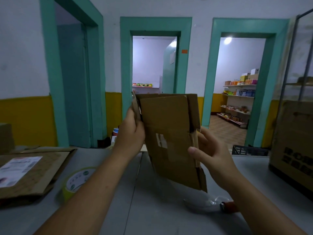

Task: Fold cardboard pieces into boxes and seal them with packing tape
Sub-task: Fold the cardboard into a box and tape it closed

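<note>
- The cardboard point(167, 133) is held upright in the air between both hands, its lower corner hanging just above the surface point(152, 209).
- It is close to flat. The panels lie against each other, with only the top flaps parting a little at the left and right edges. A pale patch of old tape shows on the front panel.
- The left hand point(130, 131) grips the left edge near the top, fingers curled round it.
- The right hand point(208, 150) pinches the right edge lower down, thumb on the front and fingers behind.
- For this piece, the work looks to be at its very start. It is not squared open, no flap is folded in, and no fresh tape is on it.
- Nearly everything seems left to do: opening it into a tube, folding the bottom flaps shut, and taping the seam.
- The tape roll point(76, 180) lies flat on the surface under the left forearm, touched by neither hand.
- A flat stack point(33, 172) of cardboard with a printed label lies at the far left, likely waiting its turn.
- No finished small box is in view. A large box point(294, 146) stands at the right, and whether it belongs to the job I cannot tell.
- A clear wrapper point(211, 203) lies by the right forearm.
</note>
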A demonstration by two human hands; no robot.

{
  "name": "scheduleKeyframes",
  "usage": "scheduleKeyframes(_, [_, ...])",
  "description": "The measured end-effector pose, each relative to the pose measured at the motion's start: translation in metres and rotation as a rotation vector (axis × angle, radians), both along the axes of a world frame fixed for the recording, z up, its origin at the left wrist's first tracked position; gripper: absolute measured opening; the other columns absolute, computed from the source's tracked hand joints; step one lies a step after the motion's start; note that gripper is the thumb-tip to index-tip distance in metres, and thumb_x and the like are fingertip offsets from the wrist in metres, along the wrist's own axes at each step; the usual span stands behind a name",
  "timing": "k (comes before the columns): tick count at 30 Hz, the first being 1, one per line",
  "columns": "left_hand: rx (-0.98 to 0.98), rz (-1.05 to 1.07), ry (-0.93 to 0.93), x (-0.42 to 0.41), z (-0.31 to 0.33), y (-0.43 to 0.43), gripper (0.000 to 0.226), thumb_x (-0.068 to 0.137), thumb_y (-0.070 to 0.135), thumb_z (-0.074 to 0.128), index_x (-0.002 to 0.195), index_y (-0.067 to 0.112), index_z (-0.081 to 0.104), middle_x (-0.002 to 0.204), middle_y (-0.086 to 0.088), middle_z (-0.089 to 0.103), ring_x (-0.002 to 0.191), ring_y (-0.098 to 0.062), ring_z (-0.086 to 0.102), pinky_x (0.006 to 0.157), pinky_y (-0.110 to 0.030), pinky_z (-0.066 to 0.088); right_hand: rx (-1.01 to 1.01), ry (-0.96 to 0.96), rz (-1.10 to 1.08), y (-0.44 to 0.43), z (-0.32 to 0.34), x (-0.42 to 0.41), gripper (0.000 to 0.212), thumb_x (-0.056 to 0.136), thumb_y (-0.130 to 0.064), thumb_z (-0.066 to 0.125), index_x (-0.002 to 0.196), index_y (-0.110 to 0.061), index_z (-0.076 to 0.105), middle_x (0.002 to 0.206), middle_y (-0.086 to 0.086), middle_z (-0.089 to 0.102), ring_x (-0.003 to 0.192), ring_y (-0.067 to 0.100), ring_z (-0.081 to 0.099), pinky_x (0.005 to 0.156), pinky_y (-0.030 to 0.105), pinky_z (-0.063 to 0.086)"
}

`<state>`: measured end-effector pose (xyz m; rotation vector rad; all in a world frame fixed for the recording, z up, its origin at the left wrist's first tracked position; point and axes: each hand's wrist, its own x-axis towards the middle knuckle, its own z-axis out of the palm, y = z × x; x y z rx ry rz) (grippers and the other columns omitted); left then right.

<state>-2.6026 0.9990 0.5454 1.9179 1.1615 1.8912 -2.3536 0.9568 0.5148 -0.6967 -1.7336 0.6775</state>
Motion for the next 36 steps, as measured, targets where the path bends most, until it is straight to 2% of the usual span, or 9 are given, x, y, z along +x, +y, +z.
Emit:
scheduleKeyframes(4, [0.033, 0.025, -0.036, 0.0, -0.001, -0.002, 0.029, 0.112, 0.012, 0.04, 0.137, 0.013, 0.055, 0.101, 0.007, 0.067, 0.083, 0.006, 0.063, 0.068, -0.006, 0.045, 0.01, 0.004, -0.066, 0.003, 0.001, 0.003, 0.062, 0.085, -0.032, 0.075, 0.138, -0.048, 0.048, 0.126, -0.012, 0.071, 0.117, 0.011, 0.068, 0.088, 0.032, 0.061])
scheduleKeyframes(9, [0.022, 0.02, -0.028, 0.003, -0.008, -0.002, 0.027, 0.112, 0.005, 0.037, 0.133, 0.003, 0.054, 0.087, 0.008, 0.058, 0.069, 0.008, 0.059, 0.061, -0.006, 0.044, -0.08, -0.001, -0.085, 0.008, -0.001, 0.01, 0.064, 0.074, -0.044, 0.079, 0.123, -0.071, 0.048, 0.127, -0.019, 0.068, 0.118, 0.003, 0.066, 0.09, 0.029, 0.059])
scheduleKeyframes(13, [0.037, 0.004, -0.014, 0.005, -0.014, -0.003, 0.029, 0.112, 0.004, 0.039, 0.137, 0.001, 0.052, 0.101, 0.005, 0.064, 0.084, 0.008, 0.062, 0.072, -0.004, 0.045, -0.1, -0.054, -0.115, 0.013, -0.004, 0.015, 0.06, 0.092, -0.037, 0.067, 0.148, -0.037, 0.047, 0.132, -0.008, 0.068, 0.125, 0.011, 0.063, 0.102, 0.044, 0.056])
scheduleKeyframes(18, [0.151, -0.017, -0.006, 0.012, -0.015, -0.012, 0.037, 0.11, 0.0, 0.04, 0.146, 0.006, 0.047, 0.122, 0.009, 0.064, 0.108, 0.009, 0.062, 0.092, -0.007, 0.047, -0.008, -0.147, -0.254, 0.014, -0.003, 0.017, 0.044, 0.095, -0.006, 0.068, 0.132, -0.028, 0.058, 0.116, -0.021, 0.07, 0.108, 0.001, 0.067, 0.09, 0.022, 0.059])
scheduleKeyframes(23, [0.193, -0.09, 0.026, 0.016, -0.025, -0.018, 0.046, 0.106, -0.01, 0.04, 0.145, 0.013, 0.038, 0.113, 0.01, 0.06, 0.098, 0.009, 0.064, 0.081, -0.007, 0.05, -0.006, -0.189, -0.352, 0.019, -0.009, 0.019, 0.042, 0.087, -0.007, 0.078, 0.121, -0.024, 0.059, 0.108, -0.025, 0.066, 0.101, -0.015, 0.059, 0.078, 0.003, 0.047])
scheduleKeyframes(27, [0.133, -0.169, 0.036, 0.015, -0.036, -0.014, 0.058, 0.1, -0.015, 0.051, 0.137, 0.029, 0.04, 0.121, 0.003, 0.057, 0.103, 0.001, 0.064, 0.082, -0.013, 0.054, 0.044, -0.209, -0.404, 0.023, -0.01, 0.024, 0.039, 0.086, -0.007, 0.079, 0.119, -0.019, 0.062, 0.113, -0.018, 0.065, 0.103, -0.016, 0.058, 0.078, 0.003, 0.045])
scheduleKeyframes(31, [0.115, -0.24, 0.006, 0.015, -0.035, -0.013, 0.076, 0.088, -0.023, 0.063, 0.123, 0.043, 0.045, 0.129, 0.036, 0.055, 0.121, 0.002, 0.061, 0.091, -0.015, 0.053, 0.097, -0.236, -0.42, 0.028, -0.011, 0.025, 0.064, 0.081, -0.005, 0.083, 0.136, -0.02, 0.053, 0.116, -0.014, 0.064, 0.105, -0.003, 0.062, 0.085, 0.027, 0.059])
scheduleKeyframes(34, [0.057, -0.258, 0.003, 0.014, -0.038, -0.005, 0.07, 0.088, -0.023, 0.064, 0.116, 0.039, 0.047, 0.117, 0.039, 0.058, 0.116, 0.001, 0.064, 0.09, -0.017, 0.053, -0.057, -0.196, -0.157, 0.025, -0.012, 0.034, 0.1, 0.075, -0.012, 0.09, 0.155, -0.033, 0.033, 0.139, -0.012, 0.055, 0.123, 0.005, 0.059, 0.097, 0.034, 0.057])
scheduleKeyframes(36, [0.016, -0.248, 0.002, 0.01, -0.041, 0.001, 0.063, 0.088, -0.019, 0.067, 0.116, 0.034, 0.047, 0.111, 0.029, 0.063, 0.111, -0.005, 0.067, 0.089, -0.021, 0.055, -0.253, -0.11, 0.027, 0.022, -0.01, 0.037, 0.104, 0.073, -0.031, 0.09, 0.155, -0.048, 0.029, 0.15, -0.011, 0.048, 0.131, 0.012, 0.055, 0.096, 0.034, 0.056])
